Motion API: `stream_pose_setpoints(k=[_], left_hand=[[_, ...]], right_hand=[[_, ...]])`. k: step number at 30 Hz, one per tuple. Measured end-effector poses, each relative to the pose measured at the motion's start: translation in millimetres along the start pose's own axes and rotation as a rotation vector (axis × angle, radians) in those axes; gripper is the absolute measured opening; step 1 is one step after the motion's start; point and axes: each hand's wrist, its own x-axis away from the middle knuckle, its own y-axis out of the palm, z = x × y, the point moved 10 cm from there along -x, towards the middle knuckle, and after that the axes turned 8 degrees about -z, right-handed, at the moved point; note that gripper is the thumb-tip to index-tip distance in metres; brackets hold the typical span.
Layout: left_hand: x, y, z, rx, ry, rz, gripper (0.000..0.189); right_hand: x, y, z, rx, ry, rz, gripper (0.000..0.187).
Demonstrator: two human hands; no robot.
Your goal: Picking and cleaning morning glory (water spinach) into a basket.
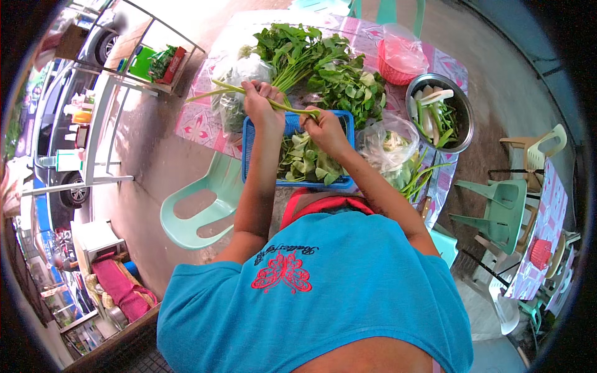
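Observation:
My left hand (263, 107) grips long green stems (219, 93) above the back-left corner of a blue plastic basket (248, 158). My right hand (328, 133) pinches the other end of the stems over the basket. Loose green leaves (310, 161) lie in the basket. Beyond my hands, a large bunch of leafy greens (298, 56) lies on the table, with more leafy greens (350, 91) beside it. A clear plastic bag (254, 70) of vegetables stands left of the bunch.
A metal bowl (470, 123) holds cut vegetables, near a pink basket (396, 70) with plastic. Right of the blue basket are a bag of vegetables (389, 142), long green pods (419, 177) and a knife (426, 205). A green plastic chair (224, 186) stands left. The table has a patterned cover (198, 123).

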Motion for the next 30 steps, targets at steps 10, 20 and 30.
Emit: stream_pose_setpoints(k=[10,20,30], left_hand=[[-18,-16,-13,-0.428,-0.085,-0.162,0.03],[3,-22,-71,-0.191,-0.237,-0.034,0.028],[78,79,-74,-0.568,-0.222,-0.55,0.035]], right_hand=[[27,24,47,-0.451,0.687,-0.422,0.043],[5,12,60,-0.438,0.348,-0.056,0.03],[33,-39,117,-0.665,0.251,0.322,0.018]])
